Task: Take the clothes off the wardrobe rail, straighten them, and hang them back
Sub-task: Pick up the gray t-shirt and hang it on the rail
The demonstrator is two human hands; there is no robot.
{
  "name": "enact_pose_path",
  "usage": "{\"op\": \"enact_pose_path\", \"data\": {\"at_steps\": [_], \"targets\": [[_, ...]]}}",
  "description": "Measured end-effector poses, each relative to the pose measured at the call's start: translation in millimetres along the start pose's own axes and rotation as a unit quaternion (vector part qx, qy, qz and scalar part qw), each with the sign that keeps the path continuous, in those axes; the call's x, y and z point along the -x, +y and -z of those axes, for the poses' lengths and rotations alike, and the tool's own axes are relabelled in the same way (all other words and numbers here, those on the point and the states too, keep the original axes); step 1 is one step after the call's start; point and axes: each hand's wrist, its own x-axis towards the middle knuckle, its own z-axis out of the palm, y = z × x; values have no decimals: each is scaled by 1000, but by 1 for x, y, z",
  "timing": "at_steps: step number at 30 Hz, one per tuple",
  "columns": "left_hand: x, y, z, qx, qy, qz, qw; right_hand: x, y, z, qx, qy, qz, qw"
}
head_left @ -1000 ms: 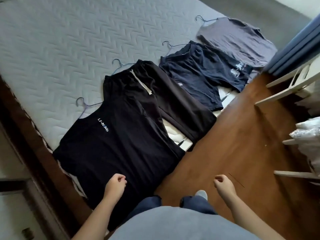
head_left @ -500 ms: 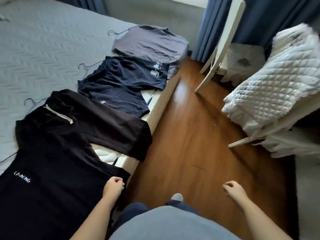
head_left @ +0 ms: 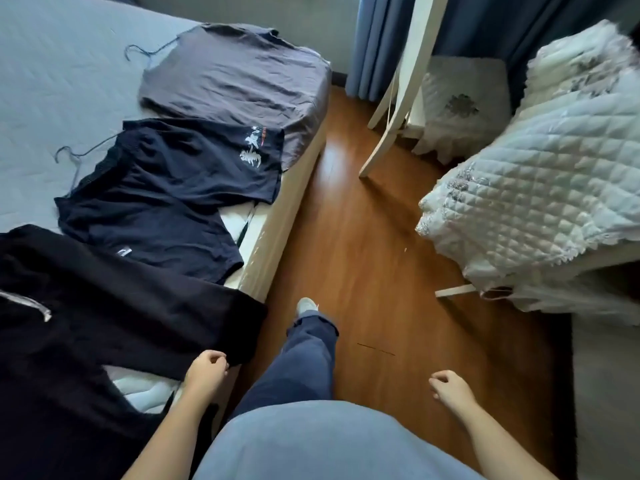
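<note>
Several garments on wire hangers lie flat along the bed's (head_left: 52, 81) right edge. Farthest is a grey T-shirt (head_left: 239, 74), then a navy T-shirt (head_left: 166, 188) with a white print, then black trousers (head_left: 114, 303) with a pale drawstring. A black top (head_left: 45, 420) fills the near left corner. My left hand (head_left: 206, 372) hangs with loosely curled fingers at the hem of the black trousers and holds nothing. My right hand (head_left: 450, 388) hangs over the wooden floor, fingers loosely curled, holding nothing.
A strip of wooden floor (head_left: 363, 237) runs between the bed and a white frame (head_left: 398, 109) draped with white quilted bedding (head_left: 540, 188). Blue curtains (head_left: 478, 26) hang at the back. My leg (head_left: 308, 351) steps forward on the floor.
I have walked forward alongside the bed, so the garments slid left and closer in view. My leg now strides ahead. Both hands stay loosely curled and hold nothing.
</note>
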Motion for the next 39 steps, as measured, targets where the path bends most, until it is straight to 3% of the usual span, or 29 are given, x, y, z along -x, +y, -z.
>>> {"op": "enact_pose_path", "data": {"at_steps": [5,10,14,18,23,28,33,39], "targets": [[-51,85,21,83,-4,102,991,-43,-153,56,63,-14,45,997],[-110,204,24,42,-32,52,997,-74,-320,97,22,-23,160,987],[-141,297,5,36,-42,15,998,-99,-399,121,-31,-38,233,971],[-168,389,-22,40,-37,-31,998,-154,-429,155,-44,-54,180,981],[-167,477,-47,94,-3,-22,995,-219,-492,220,-64,-69,100,991],[-166,515,-37,136,65,17,988,-252,-609,246,27,-105,164,980],[-180,529,-14,235,164,83,954,-266,-715,224,88,-148,209,963],[-252,552,16,282,174,133,934,-269,-831,187,150,-140,262,943]]}}
